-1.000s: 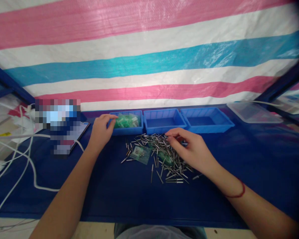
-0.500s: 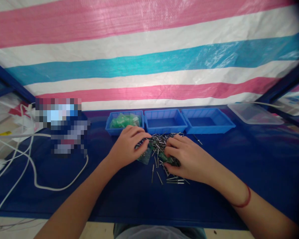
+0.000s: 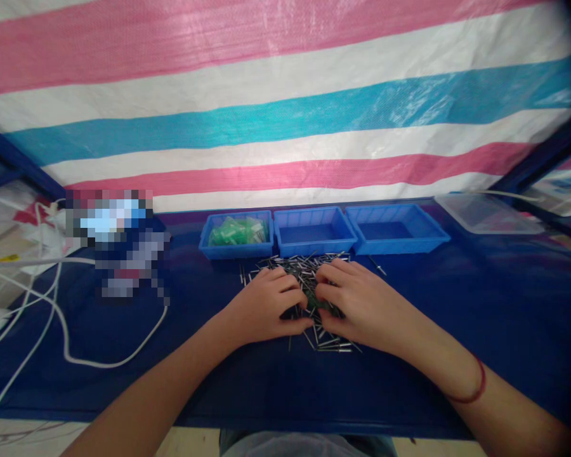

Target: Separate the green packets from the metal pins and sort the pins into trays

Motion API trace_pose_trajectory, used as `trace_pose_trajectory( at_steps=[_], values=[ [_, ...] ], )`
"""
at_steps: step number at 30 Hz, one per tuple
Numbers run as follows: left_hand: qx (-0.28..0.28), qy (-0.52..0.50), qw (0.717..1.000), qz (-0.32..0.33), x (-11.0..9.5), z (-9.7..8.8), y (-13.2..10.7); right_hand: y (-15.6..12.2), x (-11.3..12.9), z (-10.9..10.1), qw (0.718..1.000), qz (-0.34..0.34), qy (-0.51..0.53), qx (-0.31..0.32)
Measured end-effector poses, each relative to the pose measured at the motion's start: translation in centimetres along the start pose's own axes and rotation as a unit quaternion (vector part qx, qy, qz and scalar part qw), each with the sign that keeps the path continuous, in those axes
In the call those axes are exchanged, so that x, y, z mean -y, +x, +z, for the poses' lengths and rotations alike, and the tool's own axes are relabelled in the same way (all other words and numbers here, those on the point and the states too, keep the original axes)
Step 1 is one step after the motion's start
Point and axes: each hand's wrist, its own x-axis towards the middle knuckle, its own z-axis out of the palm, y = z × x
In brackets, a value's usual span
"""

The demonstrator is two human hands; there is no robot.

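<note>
A loose pile of pop rivets [image 3: 299,265] lies on the blue table in front of the bins. My left hand [image 3: 271,303] rests over the pile's left side, thumb and fingers apart and curved around some rivets. Facing it from the right, my right hand [image 3: 354,301] has its bent fingers and thumb spread on the pile. Between the hands a bit of green plastic bag [image 3: 318,302] shows among the rivets, partly covered by my right fingers. What lies under both palms is hidden.
Behind the pile stand three blue bins in a row: the left bin [image 3: 203,246] holds green plastic packets, with the middle bin [image 3: 314,246] and right bin [image 3: 404,244] beside it. A clear plastic lid [image 3: 488,214] lies far right. White cables [image 3: 118,364] loop at left.
My left hand has moved right and toward me, closer to my right hand. The green packet seen under it before is out of sight, and rivets at the pile's left edge are uncovered.
</note>
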Motion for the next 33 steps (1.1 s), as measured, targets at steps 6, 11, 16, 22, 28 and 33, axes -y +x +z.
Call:
trace_pose_trajectory(
  at_steps=[6,11,16,22,28,33],
  values=[
    [-0.006,0.006,1.0,-0.029,0.2,-0.2,0.0,0.0,0.4,0.2,0.999,-0.008,-0.029,-0.026],
    [-0.02,-0.019,0.996,-0.082,0.3,-0.5,0.0,0.1,0.4,-0.2,0.996,0.001,0.004,-0.085],
    [-0.045,-0.042,0.991,-0.121,0.6,-0.4,0.0,0.0,0.3,-0.4,0.98,0.014,0.098,-0.17],
    [-0.082,-0.096,0.985,-0.12,0.6,-0.4,0.1,0.1,0.6,-0.6,0.946,0.053,0.225,-0.225],
    [-0.153,-0.166,0.96,-0.168,0.7,-0.5,0.1,0.3,0.1,-0.3,0.907,0.118,0.337,-0.224],
    [-0.14,-0.19,0.955,-0.182,0.7,-1.0,0.2,0.5,-0.3,0.4,0.852,0.203,0.439,-0.202]
  ],
)
